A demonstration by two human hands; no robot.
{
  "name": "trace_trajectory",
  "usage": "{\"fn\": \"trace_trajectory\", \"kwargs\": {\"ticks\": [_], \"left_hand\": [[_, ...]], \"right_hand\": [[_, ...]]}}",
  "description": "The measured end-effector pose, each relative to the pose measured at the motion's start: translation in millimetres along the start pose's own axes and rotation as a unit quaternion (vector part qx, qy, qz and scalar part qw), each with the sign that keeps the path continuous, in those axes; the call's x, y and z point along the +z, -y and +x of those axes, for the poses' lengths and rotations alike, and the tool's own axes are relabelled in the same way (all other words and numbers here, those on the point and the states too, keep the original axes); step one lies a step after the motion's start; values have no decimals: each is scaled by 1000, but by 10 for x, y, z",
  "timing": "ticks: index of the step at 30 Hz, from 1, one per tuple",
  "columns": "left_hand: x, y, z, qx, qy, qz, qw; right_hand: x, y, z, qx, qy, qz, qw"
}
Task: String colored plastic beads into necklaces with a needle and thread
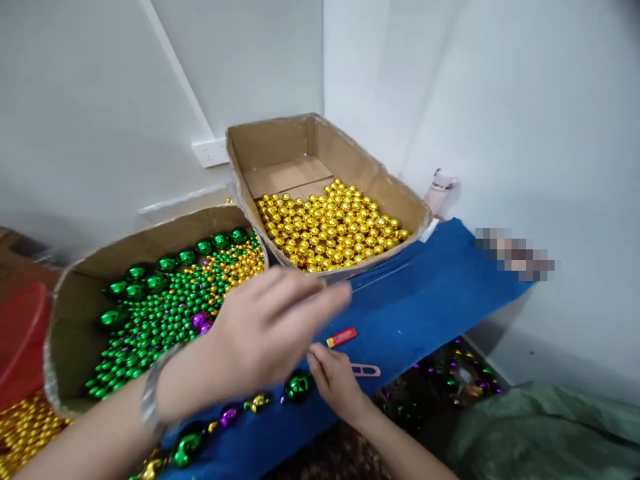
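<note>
My left hand (265, 330) hovers above the blue cloth (425, 293), blurred by motion, fingers stretched toward the box of gold balls (330, 227); nothing shows in it. My right hand (335, 380) rests low on the cloth with fingertips pinched together beside a large green ball (299, 387) of a bead string (225, 417) holding green, gold and purple beads. What the pinch holds is too small to make out. A red-and-yellow lighter (343, 337) and pink scissors (366, 370) lie close to that hand.
A cardboard box (75, 313) at the left holds green, gold and purple bead strings. A red tub (20, 340) stands at the far left. More beads (450, 380) lie below the cloth, beside a green bag (540, 433). White walls close off the back.
</note>
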State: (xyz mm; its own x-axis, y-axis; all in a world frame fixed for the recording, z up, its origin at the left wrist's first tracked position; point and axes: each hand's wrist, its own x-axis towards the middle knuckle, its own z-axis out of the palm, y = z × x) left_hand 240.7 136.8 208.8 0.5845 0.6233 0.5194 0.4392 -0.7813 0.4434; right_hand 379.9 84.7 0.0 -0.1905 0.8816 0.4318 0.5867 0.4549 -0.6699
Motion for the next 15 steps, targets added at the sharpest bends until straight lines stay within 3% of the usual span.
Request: {"fn": "trace_trajectory", "kwargs": {"ticks": [4,6,8,11,15], "left_hand": [[416,922,858,-110,128,-46,985],[619,1368,1073,-142,235,-27,961],[798,1695,1171,-182,344,45,920],[999,1960,1192,-225,402,86,883],[1136,2109,1110,-258,458,25,850]], "right_hand": [[17,-80,3,28,49,91,994],[28,-105,2,39,63,117,990],[37,-120,-1,45,69,132,988],[46,-135,-12,47,76,148,985],[49,-162,-30,54,85,167,981]]}}
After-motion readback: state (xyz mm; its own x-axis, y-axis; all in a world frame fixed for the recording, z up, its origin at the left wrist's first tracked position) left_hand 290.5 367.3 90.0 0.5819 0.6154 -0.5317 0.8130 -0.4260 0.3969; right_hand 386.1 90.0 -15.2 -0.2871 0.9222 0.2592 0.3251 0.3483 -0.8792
